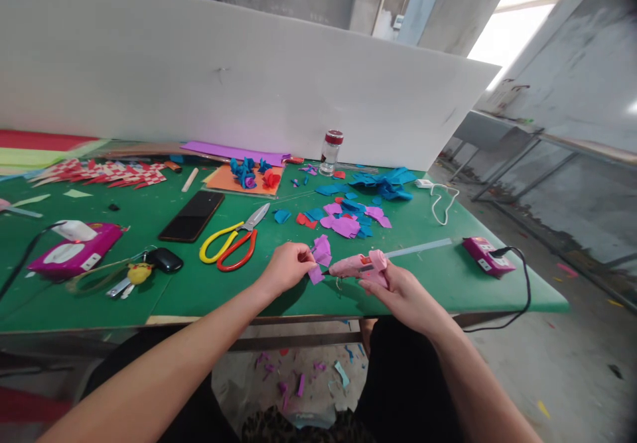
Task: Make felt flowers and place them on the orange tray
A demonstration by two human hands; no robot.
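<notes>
Near the table's front edge my left hand [290,267] pinches a purple paper piece [322,249] between thumb and fingers. My right hand [404,292] is wrapped round the handle of a pink glue gun [355,267], its nozzle pointing left at the lower part of that paper. Whether the tip touches the paper I cannot tell. A translucent glue stick [421,247] extends from the back of the gun. Just beyond my hands lie loose purple paper petals [345,227], with blue and red pieces among them.
Left of my hands lie scissors [237,239], a phone [193,215], keys with a yellow charm [139,273] and a purple power strip [77,251]. A glass jar [330,154] stands before the white board [239,78]. Another power strip [488,256] sits at right, its cord hanging over the edge.
</notes>
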